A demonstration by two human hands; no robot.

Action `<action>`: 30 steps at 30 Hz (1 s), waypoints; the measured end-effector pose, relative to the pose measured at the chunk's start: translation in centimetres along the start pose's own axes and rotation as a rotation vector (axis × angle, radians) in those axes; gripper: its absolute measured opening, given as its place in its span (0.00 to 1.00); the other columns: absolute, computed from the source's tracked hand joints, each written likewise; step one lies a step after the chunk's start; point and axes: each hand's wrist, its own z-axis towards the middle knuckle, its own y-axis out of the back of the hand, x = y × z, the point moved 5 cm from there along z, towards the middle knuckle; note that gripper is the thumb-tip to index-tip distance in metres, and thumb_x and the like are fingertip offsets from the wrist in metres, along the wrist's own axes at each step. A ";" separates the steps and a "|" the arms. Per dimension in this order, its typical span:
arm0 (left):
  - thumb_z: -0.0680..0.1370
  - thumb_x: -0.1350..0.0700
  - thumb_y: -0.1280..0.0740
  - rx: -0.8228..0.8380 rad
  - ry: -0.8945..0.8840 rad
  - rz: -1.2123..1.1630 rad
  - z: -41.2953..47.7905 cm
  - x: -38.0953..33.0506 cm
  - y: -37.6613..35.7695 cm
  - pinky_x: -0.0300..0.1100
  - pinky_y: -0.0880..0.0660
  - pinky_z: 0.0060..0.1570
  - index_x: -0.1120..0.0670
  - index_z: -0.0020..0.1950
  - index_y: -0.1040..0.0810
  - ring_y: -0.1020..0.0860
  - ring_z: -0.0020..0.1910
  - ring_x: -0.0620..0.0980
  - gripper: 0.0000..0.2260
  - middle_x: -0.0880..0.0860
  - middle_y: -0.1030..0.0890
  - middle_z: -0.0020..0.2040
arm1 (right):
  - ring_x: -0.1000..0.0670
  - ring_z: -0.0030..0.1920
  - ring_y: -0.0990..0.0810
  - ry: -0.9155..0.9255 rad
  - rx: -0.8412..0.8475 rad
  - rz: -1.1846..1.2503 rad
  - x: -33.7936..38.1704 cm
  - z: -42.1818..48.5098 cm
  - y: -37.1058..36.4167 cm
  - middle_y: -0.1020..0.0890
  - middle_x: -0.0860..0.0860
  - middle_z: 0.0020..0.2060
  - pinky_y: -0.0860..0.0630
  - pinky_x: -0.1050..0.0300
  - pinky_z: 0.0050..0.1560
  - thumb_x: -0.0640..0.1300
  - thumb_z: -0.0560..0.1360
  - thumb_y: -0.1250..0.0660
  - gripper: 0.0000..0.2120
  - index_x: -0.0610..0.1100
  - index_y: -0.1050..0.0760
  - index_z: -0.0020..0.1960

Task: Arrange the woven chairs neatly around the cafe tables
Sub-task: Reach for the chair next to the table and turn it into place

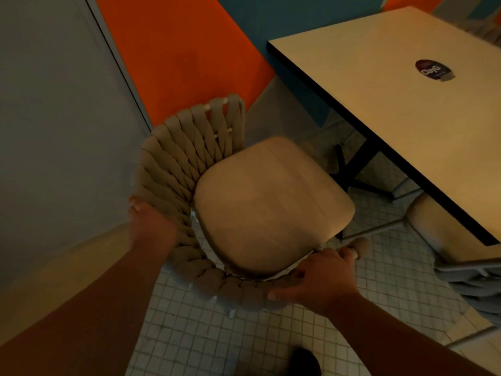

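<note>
A beige woven chair [173, 169] with a padded tan seat stands on the tiled floor just left of a square cafe table [406, 99]. My left hand [150, 223] grips the curved woven backrest on its left side. My right hand [317, 280] holds the backrest rim at its near right end, fingers wrapped over the weave. The seat's front corner points toward the table's black edge and stays short of it.
A grey woven chair [469, 283] is tucked at the table's near right side. The table's black pedestal base [352, 169] stands under it. A grey and orange wall [54, 104] runs close on the left. A dark sticker [433, 69] lies on the tabletop.
</note>
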 end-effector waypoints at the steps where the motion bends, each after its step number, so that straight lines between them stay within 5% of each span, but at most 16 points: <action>1: 0.76 0.61 0.31 0.035 -0.004 0.035 -0.1 -0.1 -0.2 0.59 0.36 0.71 0.67 0.80 0.54 0.37 0.75 0.69 0.41 0.69 0.44 0.78 | 0.51 0.55 0.27 -0.014 0.024 0.000 0.0 0.0 0.1 0.30 0.63 0.31 0.44 0.37 0.68 0.93 0.42 0.52 0.44 0.56 0.25 0.28; 4: 0.74 0.40 0.29 0.129 -0.179 0.348 -0.7 -0.2 -0.2 0.68 0.46 0.73 0.53 0.82 0.50 0.51 0.80 0.66 0.45 0.63 0.53 0.82 | 0.49 0.64 0.30 -0.030 0.059 0.024 0.7 -0.4 0.6 0.21 0.62 0.44 0.50 0.35 0.71 0.93 0.42 0.52 0.45 0.60 0.23 0.35; 6: 0.67 0.22 0.37 0.185 -0.535 0.621 -1.5 -0.5 -0.4 0.70 0.61 0.73 0.42 0.82 0.47 0.61 0.81 0.59 0.49 0.56 0.54 0.84 | 0.44 0.75 0.38 -0.035 0.053 0.042 1.3 -1.0 1.0 0.22 0.58 0.63 0.60 0.34 0.74 0.94 0.43 0.53 0.54 0.64 0.21 0.56; 8: 0.59 0.12 0.49 0.309 -0.756 0.808 -2.4 -0.4 -0.4 0.68 0.67 0.73 0.37 0.81 0.45 0.63 0.81 0.55 0.55 0.50 0.50 0.84 | 0.41 0.80 0.48 -0.032 0.010 0.037 2.7 -1.8 1.2 0.28 0.54 0.72 0.70 0.36 0.73 0.94 0.45 0.54 0.65 0.60 0.28 0.72; 10: 0.52 0.10 0.55 0.429 -0.790 0.957 -3.0 -0.2 -0.4 0.67 0.70 0.72 0.36 0.80 0.40 0.56 0.81 0.54 0.60 0.45 0.42 0.82 | 0.41 0.80 0.48 -0.009 -0.011 0.067 4.8 -2.8 0.8 0.29 0.53 0.74 0.70 0.38 0.74 0.93 0.46 0.54 0.67 0.58 0.30 0.74; 13: 0.47 0.10 0.58 0.442 -0.788 1.032 -3.7 -0.9 -0.5 0.71 0.73 0.67 0.32 0.64 0.23 0.38 0.75 0.51 0.54 0.35 0.24 0.64 | 0.47 0.67 0.27 0.068 -0.076 0.129 6.6 -3.4 -0.1 0.18 0.62 0.52 0.46 0.34 0.75 0.93 0.47 0.49 0.49 0.63 0.19 0.53; 16: 0.45 0.10 0.60 0.417 -0.806 1.037 -3.8 -1.3 -0.6 0.75 0.66 0.66 0.31 0.51 0.18 0.31 0.66 0.48 0.50 0.33 0.28 0.46 | 0.53 0.41 0.23 0.089 -0.189 0.127 6.4 -3.1 -0.4 0.36 0.66 0.25 0.29 0.40 0.61 0.91 0.47 0.44 0.34 0.59 0.35 0.24; 20: 0.47 0.10 0.57 0.379 -0.860 1.011 -3.8 -1.5 -0.5 0.72 0.63 0.68 0.33 0.44 0.18 0.28 0.61 0.47 0.45 0.30 0.39 0.34 | 0.55 0.34 0.34 0.087 -0.170 0.078 6.2 -2.5 -1.1 0.38 0.63 0.21 0.30 0.45 0.54 0.91 0.46 0.46 0.36 0.57 0.38 0.22; 24: 0.45 0.10 0.58 0.414 -0.803 1.031 -3.5 -1.4 -0.9 0.73 0.66 0.67 0.33 0.46 0.18 0.31 0.64 0.48 0.48 0.35 0.24 0.48 | 0.55 0.34 0.31 0.086 -0.096 0.035 5.7 -1.9 -1.7 0.34 0.61 0.22 0.33 0.45 0.55 0.92 0.46 0.49 0.40 0.55 0.30 0.26; 30: 0.44 0.10 0.58 0.442 -0.778 1.018 -3.7 -1.9 -1.0 0.72 0.69 0.65 0.35 0.45 0.18 0.31 0.64 0.47 0.49 0.36 0.22 0.48 | 0.55 0.35 0.29 0.073 -0.063 0.009 5.3 -1.6 -1.6 0.28 0.60 0.23 0.36 0.46 0.55 0.93 0.45 0.54 0.46 0.54 0.24 0.29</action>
